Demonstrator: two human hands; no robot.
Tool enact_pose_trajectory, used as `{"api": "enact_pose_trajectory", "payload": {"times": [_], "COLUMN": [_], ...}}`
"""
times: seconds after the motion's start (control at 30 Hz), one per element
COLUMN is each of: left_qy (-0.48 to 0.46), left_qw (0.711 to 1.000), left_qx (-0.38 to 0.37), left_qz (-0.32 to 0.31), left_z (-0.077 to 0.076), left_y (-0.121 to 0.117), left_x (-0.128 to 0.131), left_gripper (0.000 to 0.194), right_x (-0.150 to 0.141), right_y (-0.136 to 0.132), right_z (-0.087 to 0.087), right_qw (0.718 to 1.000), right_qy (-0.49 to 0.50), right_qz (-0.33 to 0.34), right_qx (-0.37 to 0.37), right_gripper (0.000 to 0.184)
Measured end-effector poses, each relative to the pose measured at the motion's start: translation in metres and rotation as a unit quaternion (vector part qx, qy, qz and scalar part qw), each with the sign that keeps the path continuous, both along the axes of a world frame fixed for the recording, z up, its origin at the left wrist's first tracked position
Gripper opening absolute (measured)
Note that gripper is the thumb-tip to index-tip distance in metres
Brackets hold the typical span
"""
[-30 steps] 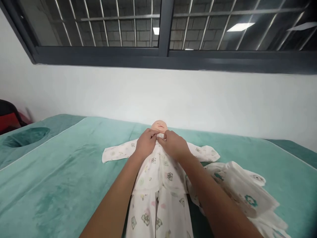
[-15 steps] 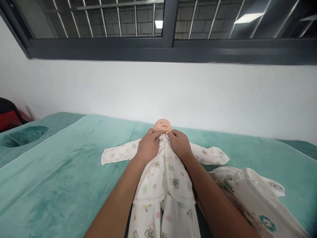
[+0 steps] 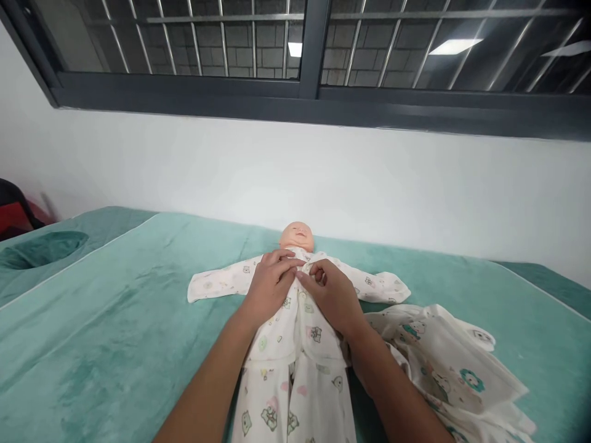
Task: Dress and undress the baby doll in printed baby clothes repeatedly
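A baby doll (image 3: 297,235) lies on its back, its head toward the wall. It wears a white printed baby jacket (image 3: 277,335) with the sleeves spread to both sides, over matching trousers (image 3: 272,406). At the upper chest, my left hand (image 3: 273,280) grips the jacket's front edge between thumb and fingers. Facing it, my right hand (image 3: 331,292) pinches the other front edge near the middle opening. The fingertips of both hands nearly meet there. Whether a snap or tie lies between them is hidden.
A crumpled white printed cloth (image 3: 450,363) lies right of the doll, close to my right forearm. The green padded bed (image 3: 129,338) has a round hollow (image 3: 44,249) at the far left. Behind it stand a white wall (image 3: 207,166) and a barred window (image 3: 309,49).
Both hands have moved from the doll's neck a little down the jacket front to the upper chest. The doll's chin and collar now show. The view has also shifted slightly.
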State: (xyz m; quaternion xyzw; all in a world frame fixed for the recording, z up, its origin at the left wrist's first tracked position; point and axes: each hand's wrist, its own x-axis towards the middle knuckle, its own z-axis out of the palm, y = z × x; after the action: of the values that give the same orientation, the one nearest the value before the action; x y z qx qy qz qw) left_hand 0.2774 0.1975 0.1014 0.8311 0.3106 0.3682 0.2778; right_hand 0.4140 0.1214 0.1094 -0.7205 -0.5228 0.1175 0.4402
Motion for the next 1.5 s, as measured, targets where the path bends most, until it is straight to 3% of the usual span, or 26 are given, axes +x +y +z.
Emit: {"api": "enact_pose_trajectory", "payload": {"times": [0.1,0.2,0.37,0.5,0.67,0.97,1.17,1.27,1.4,1.5], "left_qy": [0.01,0.026,0.046,0.056,0.082,0.078,0.007,-0.049,-0.01,0.065], "left_qw": [1.0,0.999,0.999,0.997,0.995,0.996,1.0,0.998,0.997,0.988], "left_qx": [0.011,0.018,0.017,0.045,0.051,0.036,0.002,-0.02,-0.06,-0.075], "left_qz": [0.004,0.008,0.008,0.006,0.009,0.009,0.019,0.015,-0.053,-0.116], "left_z": [-0.001,0.0,0.001,0.001,0.003,0.004,0.002,0.003,0.013,0.021], "left_y": [0.001,0.0,-0.002,-0.004,-0.007,-0.007,-0.008,-0.009,-0.012,-0.014], "left_x": [0.001,0.001,0.0,0.001,0.002,0.005,0.006,0.004,-0.007,-0.016], "left_gripper": [0.033,0.036,0.037,0.038,0.04,0.039,0.036,0.029,0.022,0.017], "right_x": [0.002,0.006,0.019,0.024,0.024,0.023,0.017,0.016,0.02,0.021], "right_y": [0.009,0.013,0.011,0.01,0.014,0.012,0.015,0.01,-0.003,-0.016], "right_z": [0.007,0.007,0.0,-0.003,-0.008,-0.006,-0.007,-0.004,0.011,0.027], "right_qw": [0.996,0.996,0.994,0.985,0.979,0.986,0.991,0.991,0.994,0.999], "right_qy": [-0.069,-0.077,0.024,0.102,0.168,0.117,0.127,0.129,0.111,0.014], "right_qz": [-0.001,0.022,0.11,0.137,0.113,0.11,-0.001,-0.024,-0.016,-0.007], "right_qx": [-0.051,-0.039,-0.004,0.025,0.028,0.042,0.03,0.036,0.002,-0.044], "right_gripper": [0.028,0.02,0.018,0.012,0.009,0.014,0.009,0.011,0.018,0.023]}}
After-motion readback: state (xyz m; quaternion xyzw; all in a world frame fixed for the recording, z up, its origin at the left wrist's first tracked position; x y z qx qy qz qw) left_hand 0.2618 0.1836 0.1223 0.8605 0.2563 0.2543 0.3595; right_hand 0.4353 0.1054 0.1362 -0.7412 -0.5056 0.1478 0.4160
